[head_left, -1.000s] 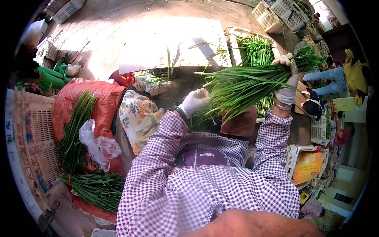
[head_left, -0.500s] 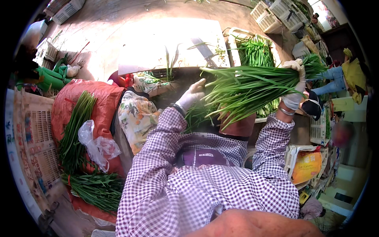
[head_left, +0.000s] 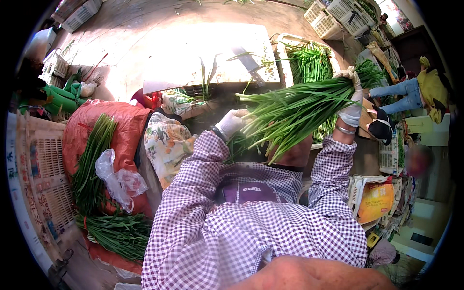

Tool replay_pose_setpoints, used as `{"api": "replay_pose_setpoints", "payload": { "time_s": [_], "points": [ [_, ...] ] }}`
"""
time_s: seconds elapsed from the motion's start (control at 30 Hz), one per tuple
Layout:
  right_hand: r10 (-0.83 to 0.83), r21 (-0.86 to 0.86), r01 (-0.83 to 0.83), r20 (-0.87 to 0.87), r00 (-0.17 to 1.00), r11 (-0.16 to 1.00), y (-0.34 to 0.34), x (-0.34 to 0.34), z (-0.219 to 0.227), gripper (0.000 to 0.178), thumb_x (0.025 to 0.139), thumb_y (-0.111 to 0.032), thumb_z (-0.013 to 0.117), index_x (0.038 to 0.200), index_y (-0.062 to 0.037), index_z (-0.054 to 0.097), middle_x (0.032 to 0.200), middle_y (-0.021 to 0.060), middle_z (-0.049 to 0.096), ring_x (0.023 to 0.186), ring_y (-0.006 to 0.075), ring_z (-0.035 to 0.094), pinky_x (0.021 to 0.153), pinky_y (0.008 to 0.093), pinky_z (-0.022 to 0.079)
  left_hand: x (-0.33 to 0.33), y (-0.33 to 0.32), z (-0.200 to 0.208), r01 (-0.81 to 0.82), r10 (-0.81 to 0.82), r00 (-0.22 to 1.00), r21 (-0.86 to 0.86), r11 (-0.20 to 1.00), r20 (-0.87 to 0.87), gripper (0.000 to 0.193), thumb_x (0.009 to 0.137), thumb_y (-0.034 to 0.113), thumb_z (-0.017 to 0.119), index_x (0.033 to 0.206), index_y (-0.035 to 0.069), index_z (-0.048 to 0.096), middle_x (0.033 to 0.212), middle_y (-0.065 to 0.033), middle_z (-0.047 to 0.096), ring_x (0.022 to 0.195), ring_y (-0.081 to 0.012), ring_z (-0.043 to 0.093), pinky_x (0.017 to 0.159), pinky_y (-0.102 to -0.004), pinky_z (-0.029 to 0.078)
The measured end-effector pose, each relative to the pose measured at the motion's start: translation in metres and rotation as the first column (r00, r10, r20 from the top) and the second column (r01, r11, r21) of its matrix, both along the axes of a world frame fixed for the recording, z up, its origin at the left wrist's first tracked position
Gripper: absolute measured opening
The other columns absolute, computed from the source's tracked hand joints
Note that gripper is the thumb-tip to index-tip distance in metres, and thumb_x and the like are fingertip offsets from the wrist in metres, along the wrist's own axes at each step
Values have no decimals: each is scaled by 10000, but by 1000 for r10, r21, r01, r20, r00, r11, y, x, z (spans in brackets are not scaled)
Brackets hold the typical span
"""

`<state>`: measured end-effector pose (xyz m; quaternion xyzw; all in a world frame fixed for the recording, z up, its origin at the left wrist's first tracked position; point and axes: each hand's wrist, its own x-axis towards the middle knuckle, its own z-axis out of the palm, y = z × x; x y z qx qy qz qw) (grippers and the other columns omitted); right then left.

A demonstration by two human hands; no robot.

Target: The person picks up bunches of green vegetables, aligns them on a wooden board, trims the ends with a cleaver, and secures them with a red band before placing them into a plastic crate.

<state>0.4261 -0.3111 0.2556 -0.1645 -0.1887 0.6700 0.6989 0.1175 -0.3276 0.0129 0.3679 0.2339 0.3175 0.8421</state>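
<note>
A large bunch of green garlic chives [head_left: 302, 104] lies crosswise in the air above my lap, pale stem ends to the left. My gloved right hand [head_left: 354, 89] wraps round it near the leafy end, with the tips fanning out beyond. At the stem ends, my gloved left hand [head_left: 231, 123] has its fingers pinched together on some of the pale stalks; exactly how many is hidden. Beyond the bunch, a white crate [head_left: 284, 58] holds more garlic chives. A white board [head_left: 193, 58] with a few loose stalks and a broad metal blade [head_left: 247, 62] lies ahead.
On my left, red sacking [head_left: 130, 116] bears tied chive bundles [head_left: 96, 159] and a clear plastic bag [head_left: 116, 176]. A floral cloth [head_left: 166, 140] sits beside it. Plastic crates stand at far left and far right. A person in jeans [head_left: 398, 94] is at the right.
My left hand has gone from pointing fingers beside the stems to a pinch at their ends. The bunch and my right hand have shifted slightly left.
</note>
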Motion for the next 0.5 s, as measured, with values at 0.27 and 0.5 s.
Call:
{"api": "replay_pose_setpoints", "payload": {
  "time_s": [0.27, 0.5],
  "points": [
    [-19, 47, 17, 41, 999, 999, 2, -8, 3, 155, 859, -93, 648, 988, -15, 612, 832, 71, 637, 822, 184, 605, 908, 355, 490, -30, 12, -37, 96, -65, 972, 129, 987, -224, 184, 779, 136, 764, 934, 44, 726, 840, -20, 681, 790, -124, 619, 758, -289, 498],
    [-108, 119, 101, 57, 993, 988, 19, 4, 8, 98, 866, -108, 638, 882, -11, 630, 814, 81, 648, 780, 212, 617, 876, 372, 516, -19, -5, -81, 183, -20, 854, 264, 947, -520, 494, 831, 254, 682, 1261, 38, 569, 1221, -119, 616, 1087, -178, 601, 937, -287, 472]
  ]
}}
